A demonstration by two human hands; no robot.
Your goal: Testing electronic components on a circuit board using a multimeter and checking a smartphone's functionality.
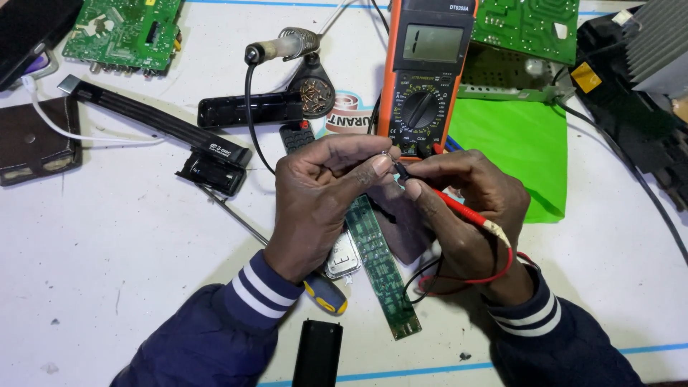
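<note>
My left hand (322, 197) pinches a tiny clear component (387, 155) between thumb and forefinger, just below the orange multimeter (428, 72). My right hand (466, 208) holds a red probe (459, 208) and a black probe tip (401, 170), both pressed against that small component. Red and black leads loop under my right wrist. Beneath the hands lies a long narrow green circuit board (380, 265) beside a grey rubber keypad (342, 254).
A soldering iron on its stand (301, 64) and black remote-control shells (251, 109) lie beyond my left hand. Green circuit boards (122, 32) sit top left and top right, with a green sheet (516, 143) nearby. A screwdriver (324, 294) and black cover (317, 355) lie near.
</note>
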